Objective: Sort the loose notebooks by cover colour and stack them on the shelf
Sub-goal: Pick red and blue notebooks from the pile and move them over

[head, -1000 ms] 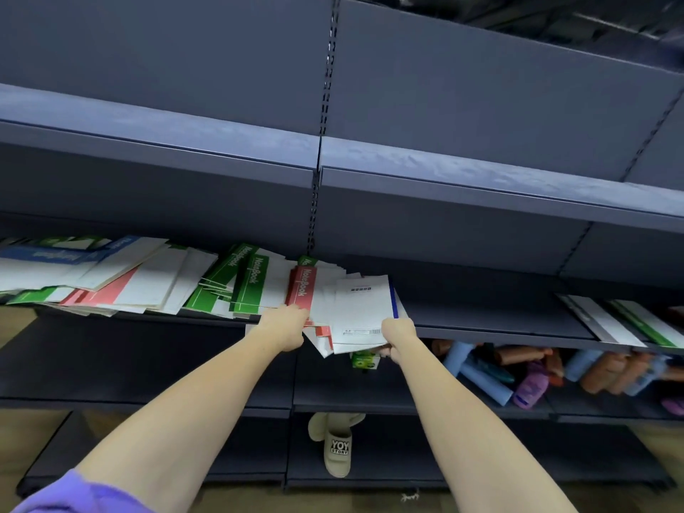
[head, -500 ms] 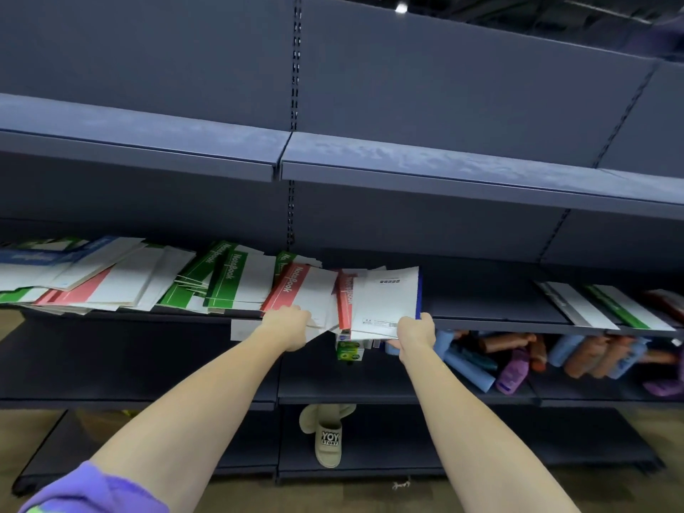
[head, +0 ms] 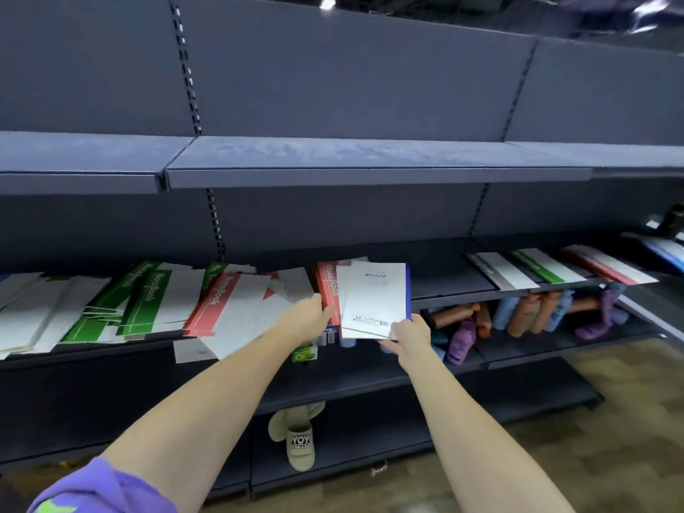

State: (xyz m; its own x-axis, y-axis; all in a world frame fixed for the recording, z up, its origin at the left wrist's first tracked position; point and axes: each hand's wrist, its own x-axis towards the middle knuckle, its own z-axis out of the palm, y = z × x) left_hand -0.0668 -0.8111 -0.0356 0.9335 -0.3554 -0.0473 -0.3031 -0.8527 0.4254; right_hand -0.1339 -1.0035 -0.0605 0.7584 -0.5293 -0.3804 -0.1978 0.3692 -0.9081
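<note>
Right hand [head: 407, 333] has drawn blue-spined notebook [head: 374, 299] rightward off the red notebook [head: 327, 290], left hand [head: 307, 314] now reaching toward frame centre.

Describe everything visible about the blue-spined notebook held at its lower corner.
The blue-spined notebook shows a white back cover with small blue print near the top, a barcode label near the bottom and a blue right edge. It lies flat over the shelf's front lip, atop a red notebook. The right hand grips its lower right corner.
</note>
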